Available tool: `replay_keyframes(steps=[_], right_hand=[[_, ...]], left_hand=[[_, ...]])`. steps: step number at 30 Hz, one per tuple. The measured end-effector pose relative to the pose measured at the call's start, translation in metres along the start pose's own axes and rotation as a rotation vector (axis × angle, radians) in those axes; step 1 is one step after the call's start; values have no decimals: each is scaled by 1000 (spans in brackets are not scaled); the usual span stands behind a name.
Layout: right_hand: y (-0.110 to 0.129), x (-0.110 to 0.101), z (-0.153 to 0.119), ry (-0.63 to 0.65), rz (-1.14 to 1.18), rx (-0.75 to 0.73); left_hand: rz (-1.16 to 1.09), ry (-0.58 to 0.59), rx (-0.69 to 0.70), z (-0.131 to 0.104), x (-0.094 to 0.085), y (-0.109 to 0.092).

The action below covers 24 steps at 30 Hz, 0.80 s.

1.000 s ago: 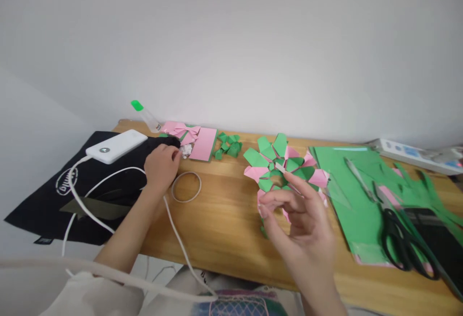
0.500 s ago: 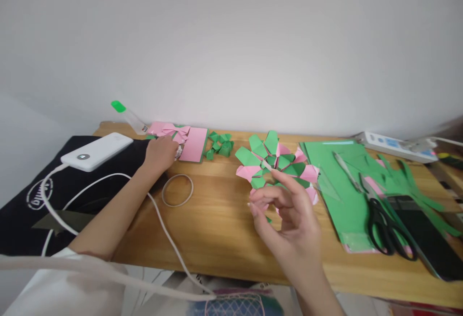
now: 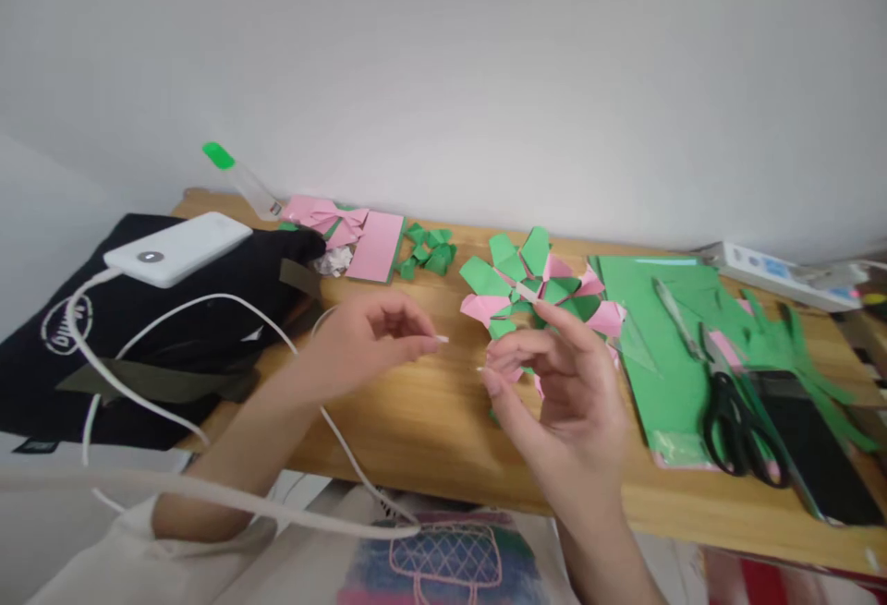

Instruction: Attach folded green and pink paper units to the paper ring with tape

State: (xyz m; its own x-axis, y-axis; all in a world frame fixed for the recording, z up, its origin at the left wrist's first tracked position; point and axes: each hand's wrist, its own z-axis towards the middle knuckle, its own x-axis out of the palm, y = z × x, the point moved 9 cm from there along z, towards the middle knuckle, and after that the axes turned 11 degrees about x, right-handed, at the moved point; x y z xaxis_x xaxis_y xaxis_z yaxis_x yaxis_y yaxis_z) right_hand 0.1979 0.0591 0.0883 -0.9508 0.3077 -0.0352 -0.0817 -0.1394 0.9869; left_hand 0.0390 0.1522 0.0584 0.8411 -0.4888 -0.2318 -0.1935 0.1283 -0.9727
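The left hand pinches a tiny white scrap between closed fingers above a wooden counter. The right hand, thumb and forefinger parted, bears a narrow white strip at its index fingertip, before a green-and-pink folded-paper ring on the counter.

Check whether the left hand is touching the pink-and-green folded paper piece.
Apart. The head view shows bare wooden table between the fingertips of the left hand and the nearest petals of the folded paper piece.
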Motion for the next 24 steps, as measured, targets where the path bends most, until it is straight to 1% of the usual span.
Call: replay_keyframes(steps=[2, 4, 5, 8, 14, 21, 24], right_hand=[[1, 0, -2, 3, 13, 16], [2, -2, -3, -4, 26, 21], [2, -3, -4, -9, 29, 26], [2, -4, -4, -22, 41, 32], [-2, -2, -2, -17, 63, 60], [-4, -1, -3, 13, 146, 109], [-4, -2, -4, 5, 142, 119]], left_hand=[[-220, 53, -28, -3, 30, -3], [-387, 76, -62, -4, 48, -3], [-450, 76, -74, -4, 52, -3], [-567, 79, -88, -4, 57, -5], [-652, 72, -93, -10, 57, -9], [-861, 146, -93, -14, 67, -8], [-898, 141, -109, -14, 71, -6]])
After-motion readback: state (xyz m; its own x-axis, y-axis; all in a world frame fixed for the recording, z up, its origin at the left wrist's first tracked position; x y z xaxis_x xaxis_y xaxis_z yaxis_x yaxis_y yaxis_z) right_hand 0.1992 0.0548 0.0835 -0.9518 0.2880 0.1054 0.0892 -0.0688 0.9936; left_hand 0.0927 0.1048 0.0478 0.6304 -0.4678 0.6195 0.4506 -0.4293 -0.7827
